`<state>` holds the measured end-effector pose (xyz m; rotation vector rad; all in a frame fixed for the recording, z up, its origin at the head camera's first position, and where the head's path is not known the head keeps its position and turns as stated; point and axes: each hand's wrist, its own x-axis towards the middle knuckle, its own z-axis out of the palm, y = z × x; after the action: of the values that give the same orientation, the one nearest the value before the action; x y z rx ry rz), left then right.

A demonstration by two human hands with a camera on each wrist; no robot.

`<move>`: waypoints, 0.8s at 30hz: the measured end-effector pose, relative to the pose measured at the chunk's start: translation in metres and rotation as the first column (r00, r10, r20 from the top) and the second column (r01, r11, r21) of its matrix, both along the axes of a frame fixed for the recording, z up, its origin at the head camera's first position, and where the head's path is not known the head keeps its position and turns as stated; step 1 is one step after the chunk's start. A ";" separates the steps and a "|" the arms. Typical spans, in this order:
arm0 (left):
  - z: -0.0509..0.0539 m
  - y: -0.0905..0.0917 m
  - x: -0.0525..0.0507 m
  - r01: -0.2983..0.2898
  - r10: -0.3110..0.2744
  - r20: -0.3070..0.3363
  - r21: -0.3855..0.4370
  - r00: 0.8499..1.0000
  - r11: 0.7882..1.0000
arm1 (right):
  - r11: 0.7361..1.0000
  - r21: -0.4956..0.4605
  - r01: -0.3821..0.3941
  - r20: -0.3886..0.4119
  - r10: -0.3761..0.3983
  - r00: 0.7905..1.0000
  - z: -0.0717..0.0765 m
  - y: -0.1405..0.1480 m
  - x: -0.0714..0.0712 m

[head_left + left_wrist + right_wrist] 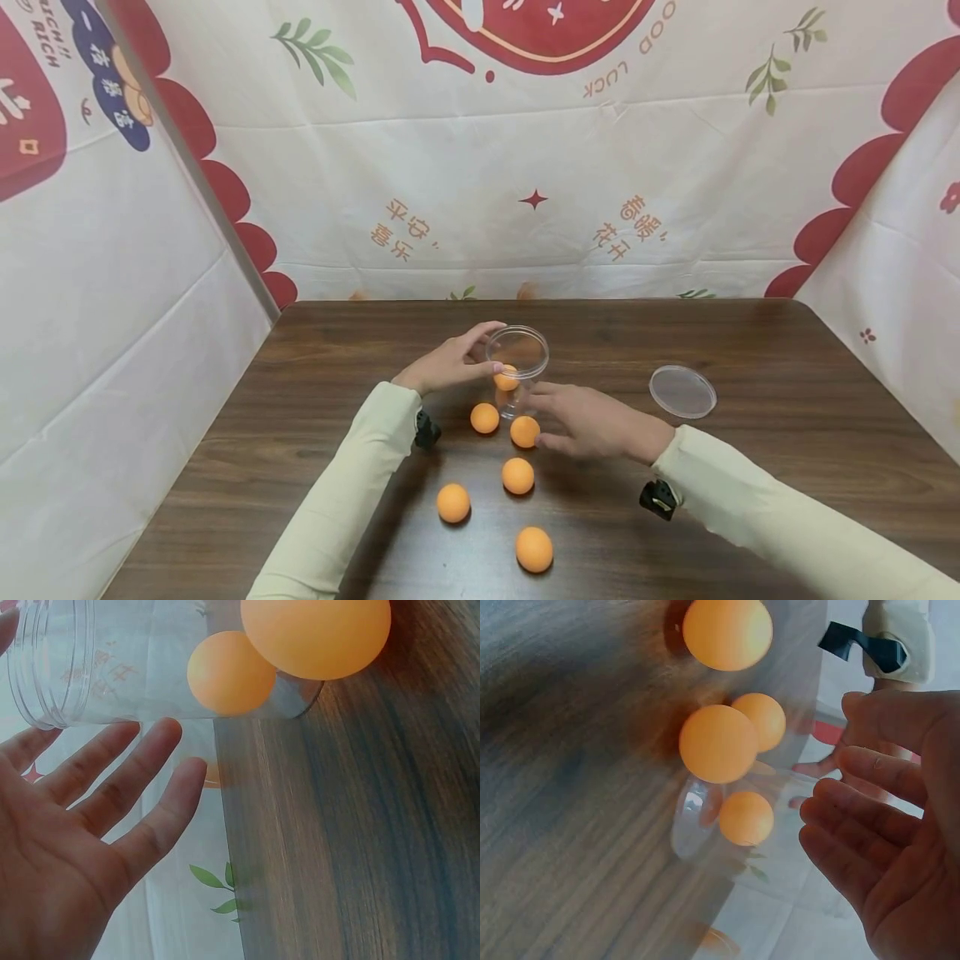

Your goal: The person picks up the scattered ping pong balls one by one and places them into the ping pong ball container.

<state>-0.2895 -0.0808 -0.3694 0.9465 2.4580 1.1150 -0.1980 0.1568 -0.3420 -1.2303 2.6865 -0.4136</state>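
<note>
A clear plastic jar (525,354) stands upright on the table, mouth up, with an orange ping-pong ball (506,377) inside it. My left hand (453,362) holds the jar near its rim, thumb on the near side and fingers on the far side; in the left wrist view several fingertips (166,733) lie along the jar's wall. My right hand (592,421) hovers beside the jar's lower right, fingers loosely bent and nothing in them. Close to its thumb lies a ball (525,432); another ball (484,418) sits just in front of the jar.
Nearer me on the wooden table (322,492) lie three more balls, one in the middle (517,476), one to the left (453,503) and one closest (534,549). A clear round lid (682,392) lies flat at the right. A printed cloth (465,167) hangs behind the table.
</note>
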 end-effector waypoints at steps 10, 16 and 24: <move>-0.003 0.001 0.004 -0.013 0.013 0.024 0.008 1.000 1.000 | 1.000 -0.004 -0.028 -0.020 0.028 0.999 -0.024 -0.007 -0.002; -0.003 0.000 0.004 -0.016 0.015 0.024 0.021 1.000 1.000 | 1.000 -0.002 -0.027 -0.037 0.027 0.999 -0.032 -0.010 -0.004; -0.001 0.001 0.000 -0.005 0.004 0.011 0.029 1.000 1.000 | 0.999 0.025 -0.030 -0.048 0.031 0.998 -0.042 -0.012 -0.008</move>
<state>-0.2892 -0.0801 -0.3702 0.9414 2.4429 1.1576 -0.2062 0.1448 -0.3840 -1.2888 2.7008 -0.3505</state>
